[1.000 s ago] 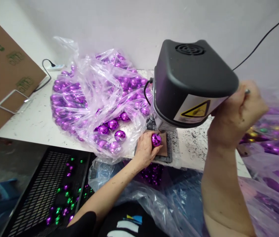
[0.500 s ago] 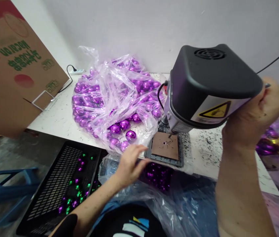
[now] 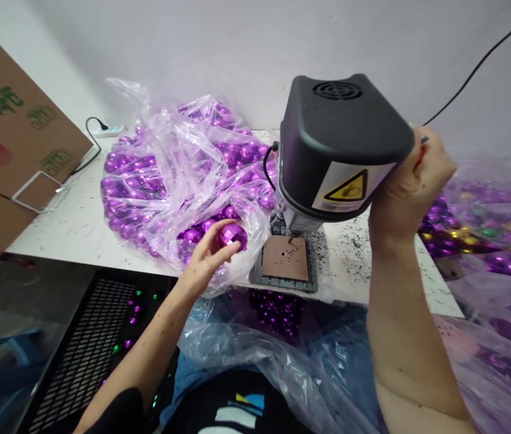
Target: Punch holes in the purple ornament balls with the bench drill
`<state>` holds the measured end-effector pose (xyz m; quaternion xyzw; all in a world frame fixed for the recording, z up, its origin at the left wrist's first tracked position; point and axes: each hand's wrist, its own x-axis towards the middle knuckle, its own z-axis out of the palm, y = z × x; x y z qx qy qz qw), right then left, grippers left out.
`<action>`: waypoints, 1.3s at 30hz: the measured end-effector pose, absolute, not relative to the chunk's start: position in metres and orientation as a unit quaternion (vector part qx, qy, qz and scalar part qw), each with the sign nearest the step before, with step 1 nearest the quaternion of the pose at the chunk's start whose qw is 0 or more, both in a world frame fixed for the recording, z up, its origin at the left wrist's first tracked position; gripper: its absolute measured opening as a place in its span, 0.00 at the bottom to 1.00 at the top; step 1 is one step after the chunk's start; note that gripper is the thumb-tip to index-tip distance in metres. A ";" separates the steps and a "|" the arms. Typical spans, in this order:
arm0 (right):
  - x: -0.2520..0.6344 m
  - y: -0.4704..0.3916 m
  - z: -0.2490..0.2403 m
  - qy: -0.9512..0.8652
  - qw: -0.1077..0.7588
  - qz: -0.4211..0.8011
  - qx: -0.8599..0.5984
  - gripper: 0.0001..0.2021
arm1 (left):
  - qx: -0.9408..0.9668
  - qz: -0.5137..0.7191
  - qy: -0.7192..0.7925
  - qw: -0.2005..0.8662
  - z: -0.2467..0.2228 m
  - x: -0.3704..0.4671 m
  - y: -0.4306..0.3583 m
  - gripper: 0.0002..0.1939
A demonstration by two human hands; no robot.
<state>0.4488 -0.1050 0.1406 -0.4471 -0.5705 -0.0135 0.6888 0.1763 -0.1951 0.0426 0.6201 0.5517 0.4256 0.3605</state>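
Between the thumb and fingers of my left hand (image 3: 210, 250) is a shiny purple faceted ball (image 3: 232, 236), just in front of the mouth of a clear plastic bag (image 3: 183, 144) full of similar balls. My right hand (image 3: 418, 181) is wrapped round a handle at the right side of a black drill press (image 3: 345, 126); the motor housing hides most of the handle. Under the drill bit (image 3: 291, 238) lies a brown square board (image 3: 282, 268) with a small dark hole, resting on the press's grey base (image 3: 259, 280). Dark shavings dot the board.
A printed cardboard box (image 3: 20, 150) stands at the left by a power strip (image 3: 109, 131). Below the table are a black crate (image 3: 78, 343) with small purple and green balls and a blue stool (image 3: 24, 367). More bagged balls (image 3: 490, 235) lie at the right.
My left hand has moved up and left from beside the base and taken hold of a purple ball. My right hand stays on the handle. The whole view has shifted.
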 end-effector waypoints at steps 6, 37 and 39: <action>0.449 -0.102 0.141 -0.568 0.687 -0.004 -0.454 0.30 | 0.490 0.408 0.441 0.632 0.016 0.228 -0.222 0.24; 0.442 -0.114 0.145 -0.561 0.685 0.043 -0.463 0.31 | 0.692 0.424 0.547 0.204 -0.040 0.291 -0.183 0.24; 0.443 -0.114 0.145 -0.561 0.686 0.038 -0.462 0.31 | 0.700 0.411 0.554 0.187 -0.040 0.292 -0.183 0.24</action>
